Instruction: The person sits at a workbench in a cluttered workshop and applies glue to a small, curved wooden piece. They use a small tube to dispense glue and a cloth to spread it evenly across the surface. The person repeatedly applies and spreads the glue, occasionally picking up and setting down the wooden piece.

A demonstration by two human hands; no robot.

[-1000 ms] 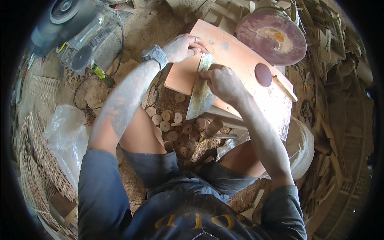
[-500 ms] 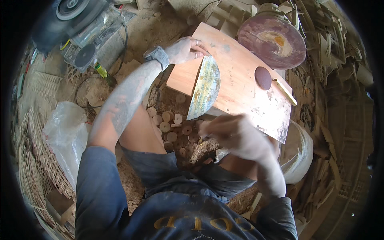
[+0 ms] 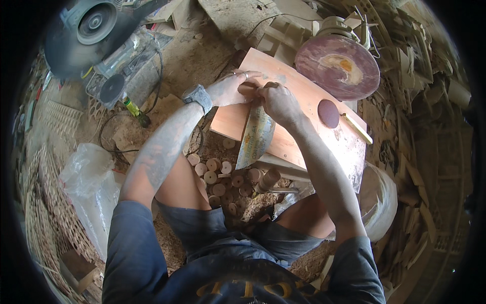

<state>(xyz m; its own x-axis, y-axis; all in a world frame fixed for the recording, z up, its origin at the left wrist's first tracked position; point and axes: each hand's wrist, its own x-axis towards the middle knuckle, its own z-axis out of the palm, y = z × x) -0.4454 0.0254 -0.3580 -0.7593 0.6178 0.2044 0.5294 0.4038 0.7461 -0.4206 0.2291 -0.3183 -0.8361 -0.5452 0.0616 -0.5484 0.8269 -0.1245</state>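
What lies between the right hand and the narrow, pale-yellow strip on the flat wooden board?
In the head view, a small, dark-red round disc lies between the right hand and the strip.

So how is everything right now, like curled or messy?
Left hand, fingers partly stretched
Right hand, curled
Wooden board, stained
Patterned half-round sheet, hanging past the board's edge
Small dark-red disc, lying on the board
Big reddish disc, tilted
Clear plastic bag, crumpled
Little wooden discs, heaped

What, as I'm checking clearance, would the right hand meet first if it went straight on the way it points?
The right hand would probably meet the left hand first; depth is unclear, and they may already touch.
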